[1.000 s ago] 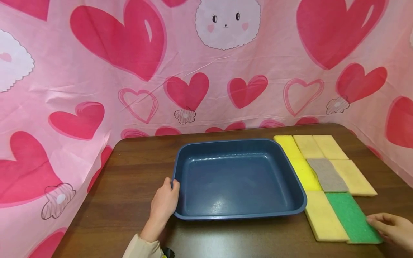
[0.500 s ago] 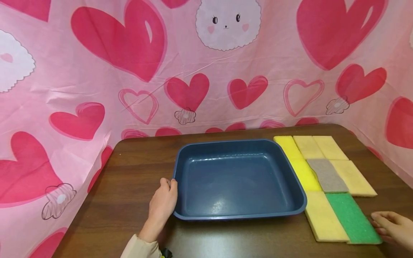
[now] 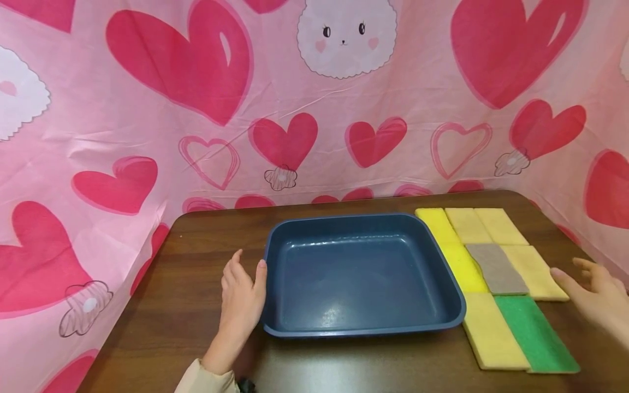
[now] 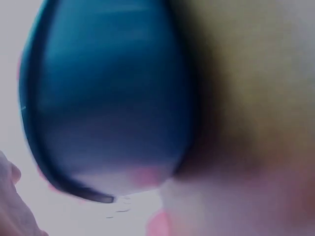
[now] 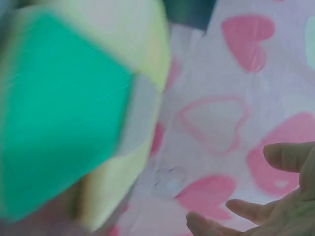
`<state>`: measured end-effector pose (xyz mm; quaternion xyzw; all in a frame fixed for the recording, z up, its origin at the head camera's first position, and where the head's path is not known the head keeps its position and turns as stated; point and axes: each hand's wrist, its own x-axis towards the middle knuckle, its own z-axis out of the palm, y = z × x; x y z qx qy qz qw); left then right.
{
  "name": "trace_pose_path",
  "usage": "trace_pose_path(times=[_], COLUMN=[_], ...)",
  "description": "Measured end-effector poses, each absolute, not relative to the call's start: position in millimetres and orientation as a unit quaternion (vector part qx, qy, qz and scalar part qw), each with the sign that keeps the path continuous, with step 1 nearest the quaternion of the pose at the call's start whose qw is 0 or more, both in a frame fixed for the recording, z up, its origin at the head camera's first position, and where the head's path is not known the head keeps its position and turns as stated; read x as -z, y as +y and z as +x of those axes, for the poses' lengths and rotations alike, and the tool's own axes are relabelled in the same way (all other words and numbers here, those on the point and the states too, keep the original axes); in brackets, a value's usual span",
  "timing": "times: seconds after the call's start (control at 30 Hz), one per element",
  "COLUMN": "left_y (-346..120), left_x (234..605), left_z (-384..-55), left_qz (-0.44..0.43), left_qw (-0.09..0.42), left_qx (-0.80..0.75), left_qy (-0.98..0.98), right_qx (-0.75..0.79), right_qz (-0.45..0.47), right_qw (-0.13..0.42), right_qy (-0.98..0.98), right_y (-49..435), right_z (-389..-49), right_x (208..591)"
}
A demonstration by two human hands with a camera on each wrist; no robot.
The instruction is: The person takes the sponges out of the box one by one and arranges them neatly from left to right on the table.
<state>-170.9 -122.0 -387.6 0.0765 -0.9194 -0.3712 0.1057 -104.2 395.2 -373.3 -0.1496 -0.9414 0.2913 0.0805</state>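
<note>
A deep blue rectangular baking pan (image 3: 363, 284) (image 4: 113, 88) sits mid-table. My left hand (image 3: 241, 297) (image 4: 15, 201) is at its left side with fingers spread, the thumb at the rim; whether it touches cannot be told. To the pan's right, flat sponges lie edge to edge: bright yellow, pale yellow, one grey-topped sponge (image 3: 497, 270) and one green-topped sponge (image 3: 535, 334) (image 5: 64, 113). My right hand (image 3: 597, 292) (image 5: 275, 196) hovers with fingers apart and nothing in them, just right of a pale yellow sponge (image 3: 535, 270). The left wrist view is blurred.
The brown wooden table (image 3: 196, 284) extends left of the pan and along its front. A pink heart-patterned cloth (image 3: 295, 82) hangs behind the table and at both sides.
My left hand has loosened from the pan's left rim and its fingers have spread. My right hand has left the green sponge's edge and moved up, away from me. Pan and sponges stay put.
</note>
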Motion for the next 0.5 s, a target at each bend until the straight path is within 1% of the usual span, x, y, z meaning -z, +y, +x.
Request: trace_pose_path(times=[0.1, 0.2, 0.37, 0.5], left_y=[-124, -126, -126, -110], left_x=[373, 354, 309, 271], left_z=[-173, -180, -196, -209], left_qz=[0.057, 0.043, 0.029, 0.009], left_qw=[0.109, 0.111, 0.12, 0.133], left_qx=[0.372, 0.363, 0.338, 0.317], left_qy=[-0.92, -0.924, -0.933, -0.939], right_qx=[-0.284, -0.285, -0.285, -0.288], right_qz=[-0.131, -0.11, -0.078, -0.065], right_qw=[0.085, 0.101, 0.127, 0.149], right_qy=[-0.946, -0.947, -0.947, -0.944], right_y=[376, 353, 307, 266], right_z=[-119, -135, -171, -208], right_x=[349, 327, 286, 256])
